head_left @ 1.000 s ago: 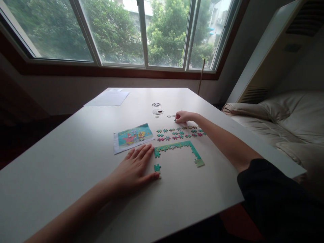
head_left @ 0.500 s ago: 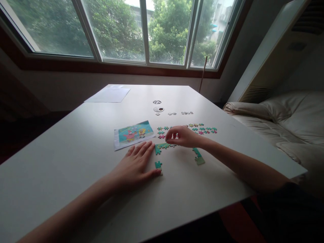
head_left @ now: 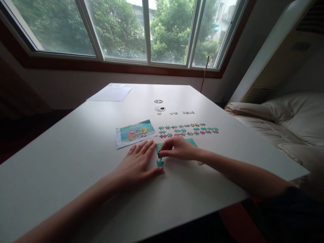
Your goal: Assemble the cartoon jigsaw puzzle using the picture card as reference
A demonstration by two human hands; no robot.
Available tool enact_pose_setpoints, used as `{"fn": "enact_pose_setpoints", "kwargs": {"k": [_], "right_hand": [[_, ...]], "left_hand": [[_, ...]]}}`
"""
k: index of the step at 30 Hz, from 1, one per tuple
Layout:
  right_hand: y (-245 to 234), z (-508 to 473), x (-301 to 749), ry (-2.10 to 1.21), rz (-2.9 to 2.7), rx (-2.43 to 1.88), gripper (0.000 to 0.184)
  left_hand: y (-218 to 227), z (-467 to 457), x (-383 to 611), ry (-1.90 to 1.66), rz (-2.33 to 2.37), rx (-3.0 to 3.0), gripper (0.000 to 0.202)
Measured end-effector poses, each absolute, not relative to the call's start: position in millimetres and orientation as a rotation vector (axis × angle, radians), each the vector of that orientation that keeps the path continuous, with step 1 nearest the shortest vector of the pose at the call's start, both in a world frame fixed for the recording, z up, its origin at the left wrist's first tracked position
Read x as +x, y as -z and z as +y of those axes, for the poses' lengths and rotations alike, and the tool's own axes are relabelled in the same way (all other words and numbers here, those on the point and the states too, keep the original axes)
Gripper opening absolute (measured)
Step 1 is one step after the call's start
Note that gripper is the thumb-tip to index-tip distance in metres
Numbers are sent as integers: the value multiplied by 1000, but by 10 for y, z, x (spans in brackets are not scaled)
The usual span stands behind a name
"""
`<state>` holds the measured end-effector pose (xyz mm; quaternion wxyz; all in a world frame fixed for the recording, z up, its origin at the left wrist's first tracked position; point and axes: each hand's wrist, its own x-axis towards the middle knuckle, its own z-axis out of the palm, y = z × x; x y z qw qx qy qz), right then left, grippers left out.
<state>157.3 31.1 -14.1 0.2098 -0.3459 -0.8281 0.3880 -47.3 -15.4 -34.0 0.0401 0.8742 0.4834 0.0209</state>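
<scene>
Green puzzle pieces [head_left: 159,163] lie mid-frame. The right hand [head_left: 179,147], fingertips together, pinches one. The left hand [head_left: 136,162] lies flat, spread, thumb on the lowest piece [head_left: 163,171]. Pushing too hard could knock them crooked.

Jigsaw frame [head_left: 158,146]: flat on desk [head_left: 217,175], green, upper left corner and part of the top edge showing, rest mostly blocked by right hand [head_left: 179,148]. Green piece [head_left: 159,155] at that hand's fingertips, under the corner; can't tell if seated. Lower left section [head_left: 159,163]: teal-green on top, partly under left hand [head_left: 138,160] thumb; join to piece above unclear. Loose pieces [head_left: 183,130]: green, yellow, pink, flat in rough rows beyond the frame. Pale pieces [head_left: 188,112] farther back, small groups.
</scene>
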Motion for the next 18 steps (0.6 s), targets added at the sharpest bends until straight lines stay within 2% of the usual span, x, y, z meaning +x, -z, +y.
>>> {"fn": "enact_pose_setpoints", "kwargs": {"k": [18], "right_hand": [[214, 237, 1517, -840, -2308, -1043, 14]], "left_hand": [[336, -150, -451, -84, 1495, 2671, 84]]}}
